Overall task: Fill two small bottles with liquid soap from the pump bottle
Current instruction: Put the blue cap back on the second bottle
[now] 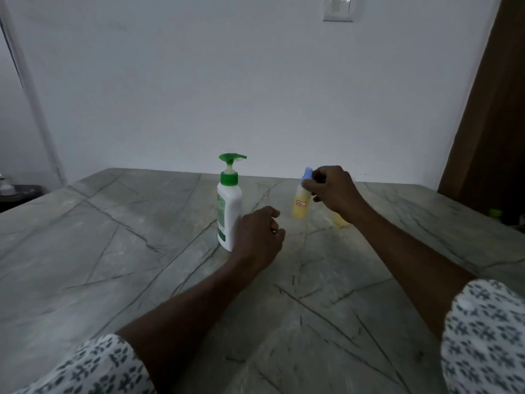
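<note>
A white pump bottle (229,211) with a green pump head stands on the marble table (113,251). To its right stands a small yellow bottle (300,203) with a blue cap and a red-edged label. My right hand (332,191) pinches that blue cap from the right. A second small yellow bottle (340,220) shows only partly behind my right wrist. My left hand (260,234) hovers just right of the pump bottle's base, fingers loosely curled and holding nothing.
A white wall rises behind the table, with a switch plate (338,8) high up. A brown wooden door panel (488,123) stands at the right. A dark object (14,193) sits off the table's far left.
</note>
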### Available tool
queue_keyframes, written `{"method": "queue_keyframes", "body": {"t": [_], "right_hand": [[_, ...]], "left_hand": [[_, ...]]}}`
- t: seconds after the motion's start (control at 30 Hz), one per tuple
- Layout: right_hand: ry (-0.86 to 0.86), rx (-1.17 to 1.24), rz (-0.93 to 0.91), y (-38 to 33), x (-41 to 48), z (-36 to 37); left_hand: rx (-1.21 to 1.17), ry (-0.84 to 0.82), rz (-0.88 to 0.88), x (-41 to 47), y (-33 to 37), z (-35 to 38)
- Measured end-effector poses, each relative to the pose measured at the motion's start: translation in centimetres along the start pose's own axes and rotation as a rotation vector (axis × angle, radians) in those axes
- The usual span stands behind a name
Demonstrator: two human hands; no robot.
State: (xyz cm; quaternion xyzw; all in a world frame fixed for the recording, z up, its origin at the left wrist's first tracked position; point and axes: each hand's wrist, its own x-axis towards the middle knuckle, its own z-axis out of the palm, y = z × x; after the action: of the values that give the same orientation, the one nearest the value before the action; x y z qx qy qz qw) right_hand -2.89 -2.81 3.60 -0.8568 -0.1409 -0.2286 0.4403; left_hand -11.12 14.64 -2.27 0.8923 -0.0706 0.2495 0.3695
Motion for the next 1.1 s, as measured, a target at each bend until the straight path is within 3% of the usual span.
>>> {"method": "queue_keyframes", "body": {"t": [0.13, 0.3, 0.53, 0.97, 1.1], "right_hand": [[-0.012, -0.051, 0.034, 0.7, 0.6, 1.7], [-0.037, -0.078, 0.050, 1.5, 0.5, 3.0], [-0.045, -0.078, 0.072, 1.3, 1.1, 3.4], [-0.090, -0.098, 0.103, 1.9, 0.7, 3.3], [0.040, -0.129, 0.116, 1.9, 0.3, 3.0]], "left_hand": [[-0.041, 0.105, 0.083, 0.0, 1.0, -0.7], [-0.093, 0.382, 0.208, 0.1, 2.3, -2.2], [-0.078, 0.299, 0.127, 0.2, 1.8, -2.0], [-0.159, 0.575, 0.261, 0.6, 1.2, -3.9], [-0.248, 0.674, 0.131, 0.6, 1.2, -4.7]]}}
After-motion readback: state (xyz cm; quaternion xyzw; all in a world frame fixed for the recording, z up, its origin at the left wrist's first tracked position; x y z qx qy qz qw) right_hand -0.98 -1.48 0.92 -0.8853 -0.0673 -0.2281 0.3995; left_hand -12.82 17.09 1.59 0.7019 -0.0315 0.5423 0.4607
